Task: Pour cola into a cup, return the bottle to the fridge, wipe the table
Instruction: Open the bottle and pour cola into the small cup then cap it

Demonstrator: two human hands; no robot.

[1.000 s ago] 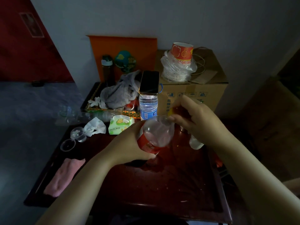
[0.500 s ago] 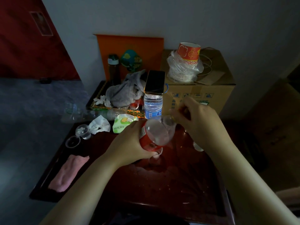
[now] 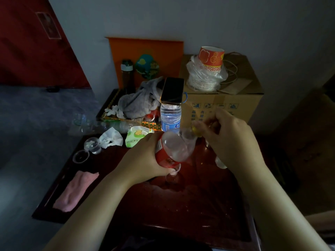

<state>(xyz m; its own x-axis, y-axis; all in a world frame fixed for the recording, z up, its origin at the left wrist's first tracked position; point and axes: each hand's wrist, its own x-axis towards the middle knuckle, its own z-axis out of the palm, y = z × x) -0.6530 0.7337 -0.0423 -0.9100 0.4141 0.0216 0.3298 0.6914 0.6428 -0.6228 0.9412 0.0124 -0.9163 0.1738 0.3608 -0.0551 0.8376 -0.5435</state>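
Head view: dim room, dark red table (image 3: 190, 205). Left hand (image 3: 143, 160) wraps around a red-labelled cola bottle (image 3: 172, 149), tilted over the table's middle. Right hand (image 3: 230, 140) pinches at the bottle's neck, fingers closed on something small and yellowish. A clear cup (image 3: 173, 173) sits beneath the bottle. A pink cloth (image 3: 76, 191) lies at the table's left edge.

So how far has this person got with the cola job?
Early on. The left hand holds the red-labelled cola bottle tilted, while the right hand is at its neck, seemingly working the cap. Any poured cola is too dark to tell. Still left: fridge return and wiping with the pink cloth.
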